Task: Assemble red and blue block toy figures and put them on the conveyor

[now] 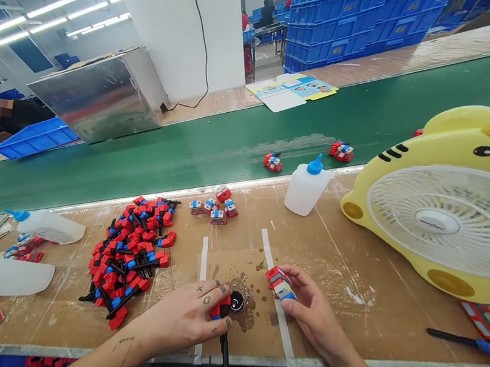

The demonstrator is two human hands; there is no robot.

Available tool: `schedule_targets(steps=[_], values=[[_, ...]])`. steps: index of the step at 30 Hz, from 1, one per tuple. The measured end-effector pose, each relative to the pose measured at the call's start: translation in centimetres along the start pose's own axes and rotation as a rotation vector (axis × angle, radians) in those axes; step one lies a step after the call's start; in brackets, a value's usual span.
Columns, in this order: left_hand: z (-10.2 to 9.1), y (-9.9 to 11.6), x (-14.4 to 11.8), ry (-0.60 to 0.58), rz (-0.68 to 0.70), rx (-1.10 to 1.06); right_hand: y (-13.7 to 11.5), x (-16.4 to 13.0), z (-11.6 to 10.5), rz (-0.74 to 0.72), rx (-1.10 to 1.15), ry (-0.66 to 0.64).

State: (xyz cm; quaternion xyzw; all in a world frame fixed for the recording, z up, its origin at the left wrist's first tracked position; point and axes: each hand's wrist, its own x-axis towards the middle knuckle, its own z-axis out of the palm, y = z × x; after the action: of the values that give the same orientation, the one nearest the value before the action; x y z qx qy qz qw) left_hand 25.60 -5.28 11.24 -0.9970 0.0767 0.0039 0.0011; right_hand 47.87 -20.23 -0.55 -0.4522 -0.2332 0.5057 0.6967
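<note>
My left hand (190,319) grips a red and black toy part (222,312) whose black stem points toward me, held right beside a small black glue cup (237,301) on a stained cardboard pad (257,283). My right hand (307,303) pinches a small red, white and blue toy block (280,282) just right of the cup. A heap of red, blue and black parts (131,252) lies left of my left hand. Several finished blocks (215,206) sit near the bench's far edge.
A white glue bottle with a blue cap (305,185) stands upright by a yellow tiger-shaped fan (449,202) at right. Two more bottles (5,278) lie at left. A green conveyor belt (185,150) carries two toy blocks (273,162). A person sits far left beyond a steel box (97,94).
</note>
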Motion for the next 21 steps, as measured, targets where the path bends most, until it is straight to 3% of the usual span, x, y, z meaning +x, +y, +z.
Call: schedule_targets(steps=[5, 7, 10, 14, 17, 21], values=[[0.2, -0.6, 0.0, -0.035, 0.024, -0.044, -0.2, -0.2, 0.1, -0.026, -0.015, -0.025], [0.5, -0.8, -0.5, -0.007, -0.034, -0.101, -0.3, -0.4, 0.2, -0.027, -0.029, -0.047], [1.4, -1.0, -1.5, 0.122, -0.230, -0.324, -0.5, -0.8, 0.8, -0.026, -0.125, -0.057], [2.4, -1.0, -1.7, 0.354, -0.456, -0.637, -1.4, -0.9, 2.3, -0.128, -0.502, -0.111], [2.3, -0.7, -0.8, 0.450, -0.474, -0.720, -2.4, -0.5, 3.7, -0.253, -0.731, -0.195], [2.0, -1.0, 0.3, 0.497, -0.468, -0.801, -3.3, 0.3, 5.3, -0.389, -0.910, -0.295]])
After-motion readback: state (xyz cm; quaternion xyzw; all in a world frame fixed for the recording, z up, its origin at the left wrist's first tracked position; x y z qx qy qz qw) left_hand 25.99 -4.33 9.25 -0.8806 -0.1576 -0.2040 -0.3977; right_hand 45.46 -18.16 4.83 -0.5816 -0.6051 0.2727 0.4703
